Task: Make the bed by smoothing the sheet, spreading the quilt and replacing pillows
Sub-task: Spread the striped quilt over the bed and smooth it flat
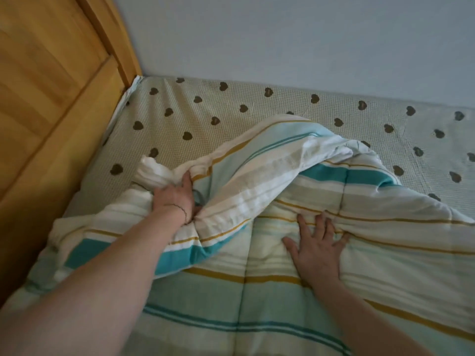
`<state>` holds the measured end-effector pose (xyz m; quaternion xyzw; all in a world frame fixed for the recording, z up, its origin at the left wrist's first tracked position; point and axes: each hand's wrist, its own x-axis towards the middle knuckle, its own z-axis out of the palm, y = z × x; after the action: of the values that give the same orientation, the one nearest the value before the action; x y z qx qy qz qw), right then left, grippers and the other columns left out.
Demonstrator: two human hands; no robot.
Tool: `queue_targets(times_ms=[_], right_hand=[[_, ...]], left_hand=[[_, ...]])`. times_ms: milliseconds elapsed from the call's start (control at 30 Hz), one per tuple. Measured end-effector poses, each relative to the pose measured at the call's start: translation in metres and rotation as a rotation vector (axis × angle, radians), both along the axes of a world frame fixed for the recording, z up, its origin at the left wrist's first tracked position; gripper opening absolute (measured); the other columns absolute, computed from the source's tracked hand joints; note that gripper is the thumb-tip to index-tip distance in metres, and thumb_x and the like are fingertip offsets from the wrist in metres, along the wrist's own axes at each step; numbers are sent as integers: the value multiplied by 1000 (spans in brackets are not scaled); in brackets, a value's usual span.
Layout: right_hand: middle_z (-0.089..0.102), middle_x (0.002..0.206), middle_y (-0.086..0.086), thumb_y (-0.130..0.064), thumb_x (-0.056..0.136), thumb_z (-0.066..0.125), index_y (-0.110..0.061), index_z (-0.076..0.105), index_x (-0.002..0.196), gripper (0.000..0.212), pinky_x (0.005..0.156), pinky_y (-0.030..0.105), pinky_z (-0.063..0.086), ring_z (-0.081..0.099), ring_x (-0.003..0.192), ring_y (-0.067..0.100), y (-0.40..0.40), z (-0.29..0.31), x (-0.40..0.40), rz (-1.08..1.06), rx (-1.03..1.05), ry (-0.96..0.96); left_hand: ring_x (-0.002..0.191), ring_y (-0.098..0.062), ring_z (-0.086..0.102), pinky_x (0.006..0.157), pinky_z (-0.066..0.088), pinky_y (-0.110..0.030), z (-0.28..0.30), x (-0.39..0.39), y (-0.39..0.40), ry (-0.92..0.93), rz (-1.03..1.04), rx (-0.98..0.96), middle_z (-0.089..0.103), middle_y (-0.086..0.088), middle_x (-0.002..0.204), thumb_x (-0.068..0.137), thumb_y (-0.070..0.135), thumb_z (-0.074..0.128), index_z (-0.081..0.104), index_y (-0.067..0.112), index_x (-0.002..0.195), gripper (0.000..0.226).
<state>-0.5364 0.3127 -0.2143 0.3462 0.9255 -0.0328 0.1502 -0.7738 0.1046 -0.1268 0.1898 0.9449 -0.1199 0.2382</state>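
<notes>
From my remote seat I see a plain pale wall (282, 42) filling the top of the view — bluish-grey, matte, nothing hung on it. It runs along the far edge of the bed. On the left stands a tall wooden panel (46, 98) in warm honey tones, with raised framing and visible grain; whether it is a headboard or a wardrobe side I cannot tell. It meets the wall in the corner — a shaded vertical seam. The light is soft, dim and even, casting no hard shadows.
</notes>
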Motion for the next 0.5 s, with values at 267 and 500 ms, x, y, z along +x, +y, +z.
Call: queue_targets(times_ms=[267,500], right_hand=[[33,150,5,6,87,52,-30,15,153,84,62,31,41,57,88,24,34,138,-129,170,-147,507],[60,129,9,-30,78,76,-30,19,153,94,79,33,49,63,109,28,-7,120,-125,484,-161,-268]], left_hand=[[97,-25,63,89,42,-36,13,99,-19,266,-284,216,68,-1,106,90,19,51,40,24,131,43],[86,-18,61,78,43,-37,61,73,-58,314,-888,215,65,9,95,75,14,69,64,28,98,27]])
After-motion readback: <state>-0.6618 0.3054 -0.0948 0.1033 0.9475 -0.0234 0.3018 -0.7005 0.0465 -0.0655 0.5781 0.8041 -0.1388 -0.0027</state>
